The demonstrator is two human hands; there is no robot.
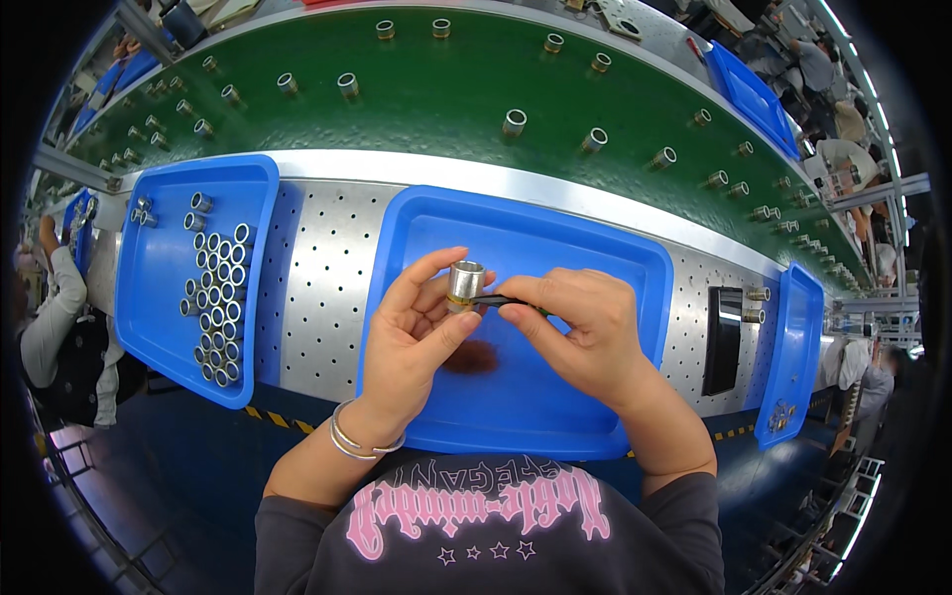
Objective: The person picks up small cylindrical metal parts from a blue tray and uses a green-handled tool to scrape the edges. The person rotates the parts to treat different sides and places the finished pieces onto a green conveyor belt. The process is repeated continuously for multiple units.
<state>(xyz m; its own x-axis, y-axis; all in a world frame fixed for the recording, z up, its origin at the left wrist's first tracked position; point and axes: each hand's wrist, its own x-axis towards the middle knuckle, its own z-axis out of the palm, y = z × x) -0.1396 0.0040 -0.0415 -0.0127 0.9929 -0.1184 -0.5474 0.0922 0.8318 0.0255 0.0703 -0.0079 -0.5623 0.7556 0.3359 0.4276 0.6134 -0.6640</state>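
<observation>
Over the middle blue tray [516, 407], my left hand [412, 322] pinches a short silver metal cylinder [467, 280] upright between thumb and fingers. Its top is hollow, and a brass-coloured band circles its lower end. My right hand [585, 322] grips a slim dark tool, seemingly tweezers [506, 300], whose tip touches or nearly touches that band; the exact contact is too small to tell. Beneath my hands, a reddish-brown patch [471, 357] of what looks like fine fibres or wire lies on the tray's floor.
At left, a blue tray [149, 288] holds several similar metal cylinders [223, 297]. Beyond runs a green conveyor belt [436, 89] with scattered cylinders. A dark phone-like slab [724, 342] lies right, beside two cylinders [757, 304] and another blue tray [793, 347]. People sit farther off both sides.
</observation>
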